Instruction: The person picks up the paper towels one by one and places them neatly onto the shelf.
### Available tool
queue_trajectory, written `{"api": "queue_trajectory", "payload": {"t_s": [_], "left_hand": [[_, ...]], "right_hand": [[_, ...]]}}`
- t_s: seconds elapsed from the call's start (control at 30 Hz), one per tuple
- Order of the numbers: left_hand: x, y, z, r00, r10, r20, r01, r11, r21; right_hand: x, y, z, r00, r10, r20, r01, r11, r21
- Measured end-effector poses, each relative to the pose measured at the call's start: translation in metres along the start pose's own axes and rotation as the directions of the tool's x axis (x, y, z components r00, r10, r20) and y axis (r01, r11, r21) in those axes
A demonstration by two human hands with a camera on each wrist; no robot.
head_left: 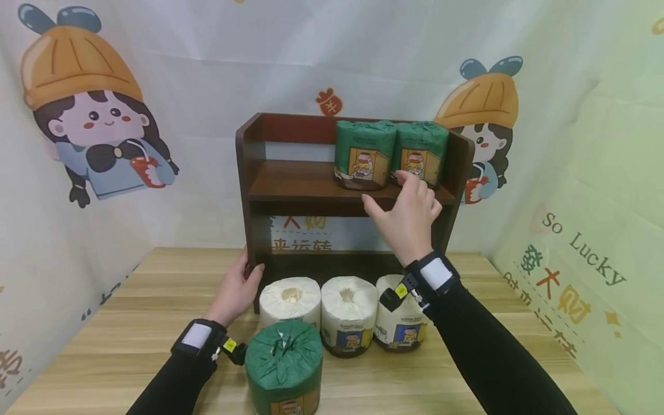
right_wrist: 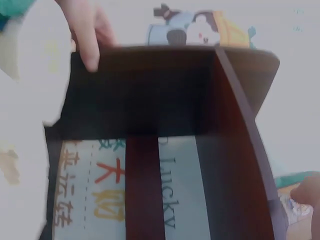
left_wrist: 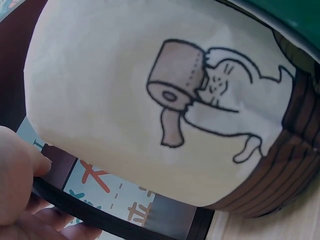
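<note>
A small dark brown wooden shelf stands on the table. My left hand grips the lower part of its left side panel; in the left wrist view the thumb and fingers lie on either side of the panel's edge. Two green-wrapped toilet paper rolls stand upright on the upper board, the left one beside the right one. My right hand is raised before them, thumb and fingers spread apart with nothing between; whether a fingertip touches the right roll I cannot tell.
Three white-wrapped rolls stand in a row before the shelf: left, middle, right, the last partly behind my right wrist. Another green roll stands nearer, by my left wrist. A printed cloth hangs behind the wooden table.
</note>
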State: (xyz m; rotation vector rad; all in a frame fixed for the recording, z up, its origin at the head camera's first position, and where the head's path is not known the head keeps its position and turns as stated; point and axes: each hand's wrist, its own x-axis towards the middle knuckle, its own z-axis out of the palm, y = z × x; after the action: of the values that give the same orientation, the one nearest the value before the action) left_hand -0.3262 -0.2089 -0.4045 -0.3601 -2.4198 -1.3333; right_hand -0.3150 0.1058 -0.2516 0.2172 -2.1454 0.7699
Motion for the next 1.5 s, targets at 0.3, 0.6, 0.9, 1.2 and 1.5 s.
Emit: {"api": "queue_trajectory", "payload": {"t_s": [0.3, 0.6, 0.9, 1.2, 1.5], "left_hand": [[0.000, 0.000, 0.000, 1.000, -0.014, 0.004, 0.014, 1.000, 0.025], [0.002, -0.004, 0.001, 1.000, -0.009, 0.006, 0.009, 1.000, 0.016], [0.003, -0.004, 0.000, 1.000, -0.003, 0.003, 0.003, 1.000, 0.008], [0.003, -0.004, 0.000, 1.000, -0.004, 0.000, 0.004, 1.000, 0.016], [0.001, -0.002, -0.001, 1.000, -0.002, 0.004, 0.001, 1.000, 0.023]], "right_hand": [[-0.064, 0.004, -0.005, 0.975, -0.195, 0.105, 0.170, 0.963, 0.209], [-0.120, 0.003, 0.000, 0.934, -0.220, 0.281, 0.126, 0.940, 0.316], [-0.161, -0.005, 0.008, 0.811, -0.326, 0.486, -0.039, 0.799, 0.600], [-0.190, -0.006, 0.021, 0.678, -0.308, 0.667, -0.208, 0.790, 0.577], [-0.209, -0.002, 0.036, 0.573, -0.252, 0.780, -0.288, 0.829, 0.479]]}}
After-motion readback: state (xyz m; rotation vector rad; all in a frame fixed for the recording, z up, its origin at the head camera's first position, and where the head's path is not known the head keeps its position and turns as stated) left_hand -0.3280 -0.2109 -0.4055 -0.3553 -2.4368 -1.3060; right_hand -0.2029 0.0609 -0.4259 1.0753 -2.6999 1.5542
